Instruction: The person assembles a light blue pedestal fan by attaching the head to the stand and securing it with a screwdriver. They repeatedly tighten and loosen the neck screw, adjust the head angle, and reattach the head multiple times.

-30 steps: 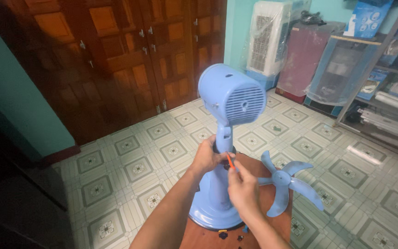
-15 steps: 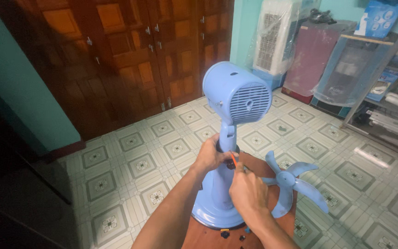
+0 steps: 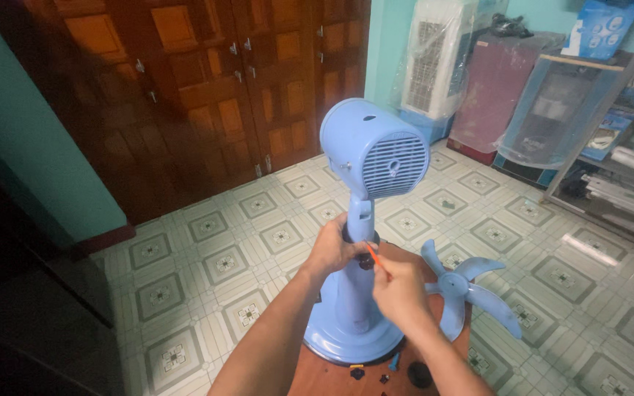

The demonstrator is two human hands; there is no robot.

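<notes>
Hands work at the neck of the blue fan [image 3: 361, 220] on the wooden table [image 3: 317, 378]: left hand [image 3: 332, 249] stays wrapped around the column, right hand [image 3: 398, 290] pinches an orange screwdriver [image 3: 373, 256], its tip edging back into the joint, barely shifted.

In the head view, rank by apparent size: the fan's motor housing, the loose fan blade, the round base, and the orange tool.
1. Motor housing and round base: similar, base partly hidden, so unranked.
2. Loose fan blade, slightly smaller.
3. Orange tool in the right hand, smallest.
</notes>
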